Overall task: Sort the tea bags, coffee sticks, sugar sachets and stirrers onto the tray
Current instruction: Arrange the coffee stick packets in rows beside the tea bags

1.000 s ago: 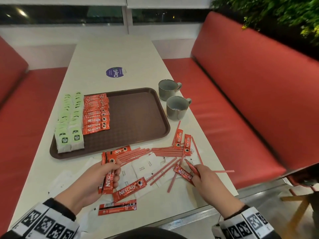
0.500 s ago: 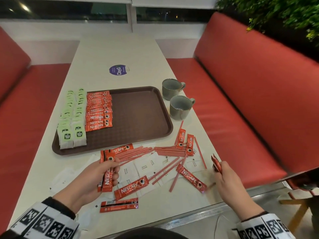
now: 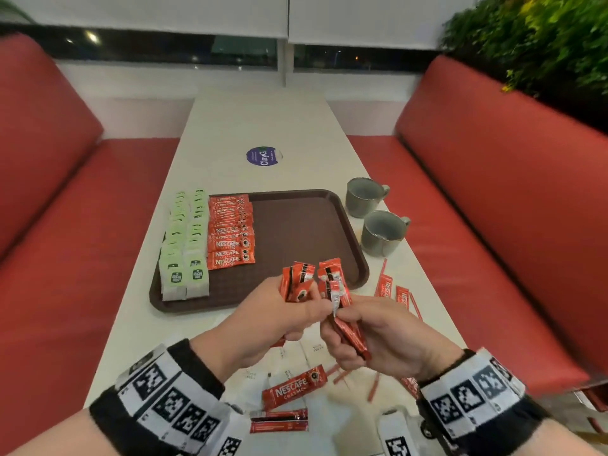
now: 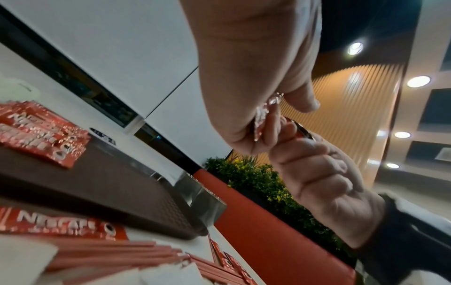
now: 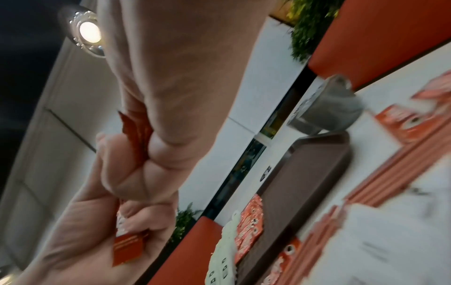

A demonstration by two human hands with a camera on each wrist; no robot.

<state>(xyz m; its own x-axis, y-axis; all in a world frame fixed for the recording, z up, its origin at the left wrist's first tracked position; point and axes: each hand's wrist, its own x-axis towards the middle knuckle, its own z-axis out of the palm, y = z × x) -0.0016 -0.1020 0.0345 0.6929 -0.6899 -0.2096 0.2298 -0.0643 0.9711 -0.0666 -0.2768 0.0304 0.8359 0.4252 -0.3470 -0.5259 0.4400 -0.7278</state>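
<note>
The tray [image 3: 348, 225], long axis running left to right, is seen just beyond both hands, its bare right half nearest; tea bags [image 3: 184, 251] and a coffee-stick row [image 3: 232, 235] fill its left. Sugar sachets and stirrers are left on the table [image 3: 263, 120]. Red coffee sticks [image 3: 297, 283] are gripped upright by the left hand [image 3: 279, 319]; a second bundle [image 3: 342, 311] is pinched by the right hand [image 3: 378, 337], knuckles touching.

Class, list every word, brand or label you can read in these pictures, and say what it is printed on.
"NESCAFE CLASSIC": coffee sticks lined up on the tray, and a loose stick on the table.
"ClayG": round purple sticker on the table.
Tea bags and white sugar sachets: print too small to read.
</note>
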